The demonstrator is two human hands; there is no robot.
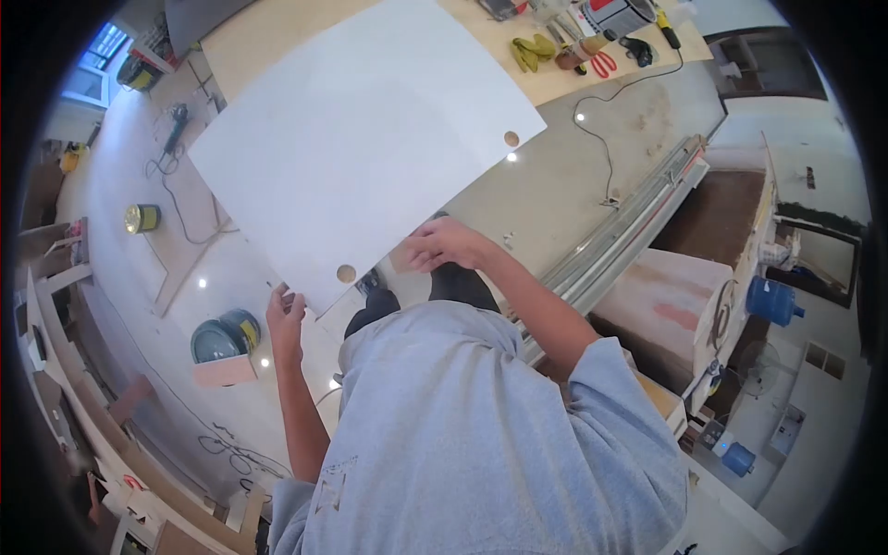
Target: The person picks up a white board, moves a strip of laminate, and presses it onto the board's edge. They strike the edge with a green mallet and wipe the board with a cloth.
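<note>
A large white panel (342, 148) lies in front of me, reaching past the near edge of a wooden worktable (250, 55). Two round brown recesses, one near (346, 274) and one far (511, 139), sit along its right edge. My right hand (446, 244) is beside that edge, fingers closed on a small flat tan piece (404, 258), which may be sandpaper. Just off the panel's near left corner, my left hand (286, 313) has its fingers curled. A tiny dark bit shows at its fingertips, too small to name.
Yellow gloves (532, 53), a bottle (585, 50), red-handled scissors (603, 64) and a paint can (618, 14) stand on the table's far right. A corded power tool (174, 128), a tin (142, 218) and a bucket (222, 339) are leftward. Long metal profiles (629, 217) lie right.
</note>
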